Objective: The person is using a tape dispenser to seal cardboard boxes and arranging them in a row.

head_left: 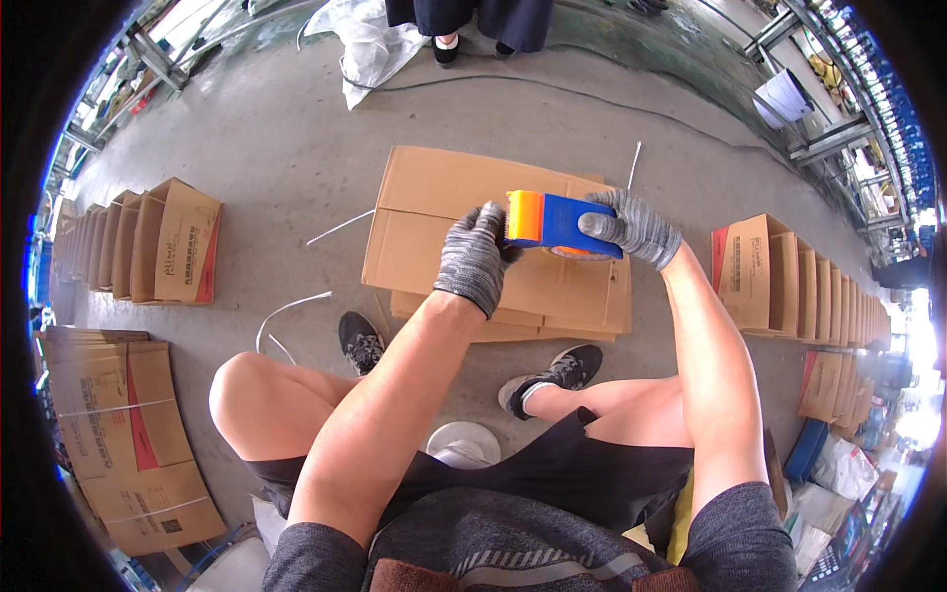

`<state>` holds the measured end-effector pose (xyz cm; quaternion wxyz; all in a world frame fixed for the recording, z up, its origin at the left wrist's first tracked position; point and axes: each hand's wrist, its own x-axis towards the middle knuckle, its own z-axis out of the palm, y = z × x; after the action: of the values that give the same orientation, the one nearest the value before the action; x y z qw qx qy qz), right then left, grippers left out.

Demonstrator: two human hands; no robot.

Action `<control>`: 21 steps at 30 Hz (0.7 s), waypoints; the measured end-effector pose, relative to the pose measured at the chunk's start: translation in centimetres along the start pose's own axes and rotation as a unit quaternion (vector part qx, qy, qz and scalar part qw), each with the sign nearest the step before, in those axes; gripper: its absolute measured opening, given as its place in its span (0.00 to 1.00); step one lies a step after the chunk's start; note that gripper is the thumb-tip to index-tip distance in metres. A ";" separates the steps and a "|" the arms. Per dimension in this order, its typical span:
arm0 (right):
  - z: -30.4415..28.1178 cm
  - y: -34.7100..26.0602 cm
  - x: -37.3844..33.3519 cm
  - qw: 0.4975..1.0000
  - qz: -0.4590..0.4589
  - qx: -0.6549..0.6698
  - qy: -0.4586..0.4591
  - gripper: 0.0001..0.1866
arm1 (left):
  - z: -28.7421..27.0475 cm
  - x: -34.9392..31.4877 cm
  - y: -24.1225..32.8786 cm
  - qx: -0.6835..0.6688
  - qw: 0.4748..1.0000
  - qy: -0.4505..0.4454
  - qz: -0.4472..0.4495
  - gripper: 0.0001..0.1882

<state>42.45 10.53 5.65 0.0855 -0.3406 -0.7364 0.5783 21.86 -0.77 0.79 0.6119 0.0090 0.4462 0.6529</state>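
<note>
My right hand (631, 229), in a grey knit glove, is wrapped round a blue and orange tape dispenser (564, 223). The dispenser is held level above a stack of flattened cardboard boxes (434, 187) on the floor before me. My left hand (475, 252), gloved alike, has its fingers closed together at the dispenser's orange toothed end. Whether tape is pinched in those fingers is too small to make out. A tape roll shows partly under the blue body, near the right fingers.
Rows of opened boxes stand on the left (178, 242) and right (750, 271). Strapped flat cardboard (138, 444) lies at lower left. Loose white straps (286, 311) and a black cable (552, 85) cross the floor. Another person's feet (446, 49) and a plastic sheet (375, 44) are ahead.
</note>
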 end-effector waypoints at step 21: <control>0.0 1.1 -0.1 0.999 0.013 0.005 0.040 0.33 | 4.5 -2.3 -6.0 0.054 0.989 0.074 0.118 0.10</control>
<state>42.97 10.54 4.63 0.1088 -0.3724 -0.7250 0.5691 29.69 -0.93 1.15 0.4950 0.0463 0.5203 0.6944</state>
